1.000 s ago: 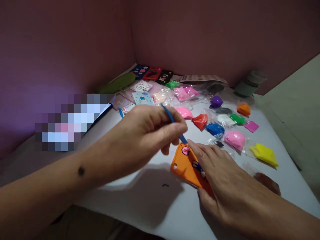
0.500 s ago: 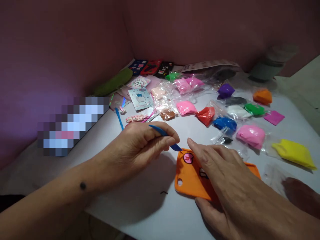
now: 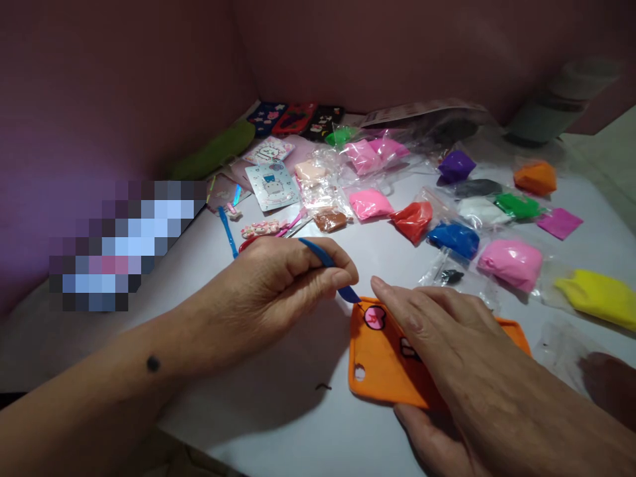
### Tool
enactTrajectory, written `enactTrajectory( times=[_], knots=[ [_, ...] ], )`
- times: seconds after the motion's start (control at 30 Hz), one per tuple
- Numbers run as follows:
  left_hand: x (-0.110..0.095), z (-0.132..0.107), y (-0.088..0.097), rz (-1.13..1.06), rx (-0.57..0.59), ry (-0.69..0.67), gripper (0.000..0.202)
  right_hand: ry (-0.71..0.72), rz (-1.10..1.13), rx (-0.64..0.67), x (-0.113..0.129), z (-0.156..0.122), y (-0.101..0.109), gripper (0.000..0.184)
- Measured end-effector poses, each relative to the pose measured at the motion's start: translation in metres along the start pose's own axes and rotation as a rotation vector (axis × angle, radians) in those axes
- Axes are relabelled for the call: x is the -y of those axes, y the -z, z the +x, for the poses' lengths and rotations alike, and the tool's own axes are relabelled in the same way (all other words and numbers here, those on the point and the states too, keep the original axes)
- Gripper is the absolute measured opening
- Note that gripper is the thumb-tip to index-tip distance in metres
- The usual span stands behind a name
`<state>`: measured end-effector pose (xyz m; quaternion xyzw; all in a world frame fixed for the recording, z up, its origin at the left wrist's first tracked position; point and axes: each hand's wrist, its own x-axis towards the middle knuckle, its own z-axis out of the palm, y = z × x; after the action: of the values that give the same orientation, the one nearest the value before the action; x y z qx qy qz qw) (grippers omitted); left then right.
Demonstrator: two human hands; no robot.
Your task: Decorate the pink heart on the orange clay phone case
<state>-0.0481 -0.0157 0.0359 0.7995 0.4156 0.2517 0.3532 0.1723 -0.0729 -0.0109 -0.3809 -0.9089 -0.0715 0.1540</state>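
Pinched between the thumb and fingers of my left hand [image 3: 293, 285] is a blue plastic modelling tool [image 3: 348, 291]. Its pointed tip meets the top left corner of an orange phone case [image 3: 382, 381], beside a pink disc with a black outline [image 3: 375, 317]. My right hand [image 3: 442, 344] lies across the case, thumb along the near edge and fingers over the far side, steadying it on the table. A black-and-white shape [image 3: 409, 348] on the case is partly covered by that hand. A thin dark strand [image 3: 323, 387] rests on the white tabletop to the left.
Bags of coloured clay spread behind my hands, among them red [image 3: 413, 220], blue [image 3: 453, 240], pink [image 3: 511, 264] and yellow [image 3: 599, 296]. Another blue tool [image 3: 227, 230] and a hair clip [image 3: 261, 229] lie at left, near a blurred-out phone [image 3: 134, 242]. A jar [image 3: 551, 109] stands at the back right.
The view has shifted slightly, so the table things sit a little differently. Both hands keep their hold, with the tool tip still at the case's corner.
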Motion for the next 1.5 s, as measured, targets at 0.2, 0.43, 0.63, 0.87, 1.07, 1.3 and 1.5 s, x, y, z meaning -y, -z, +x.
enactTrajectory(
  times=[0.2, 0.43, 0.63, 0.87, 1.07, 1.3, 1.5],
  knots=[
    [0.01, 0.001, -0.004, 0.058, -0.02, -0.137, 0.022, 0.014, -0.014, 0.021, -0.004, 0.004, 0.001, 0.066],
    [0.005, 0.002, -0.004, 0.085, 0.039, -0.104, 0.02, -0.017, 0.006, 0.052, -0.004, 0.007, 0.0, 0.064],
    [0.001, -0.001, -0.003, 0.005, 0.067, -0.035, 0.02, -0.033, 0.03, 0.086, -0.002, 0.005, 0.005, 0.065],
    [0.003, 0.0, -0.001, -0.054, 0.03, 0.017, 0.019, -0.011, 0.07, 0.071, -0.005, 0.004, -0.003, 0.071],
    [0.003, 0.002, -0.007, 0.066, 0.027, -0.082, 0.02, -0.023, 0.065, 0.08, -0.004, 0.004, -0.002, 0.071],
    [0.002, -0.001, -0.009, 0.127, 0.009, -0.124, 0.018, -0.056, -0.021, 0.175, -0.002, 0.008, 0.002, 0.081],
    [-0.001, -0.001, -0.007, 0.019, 0.036, -0.095, 0.017, -0.056, -0.016, 0.179, -0.003, 0.008, -0.001, 0.079]
  ],
)
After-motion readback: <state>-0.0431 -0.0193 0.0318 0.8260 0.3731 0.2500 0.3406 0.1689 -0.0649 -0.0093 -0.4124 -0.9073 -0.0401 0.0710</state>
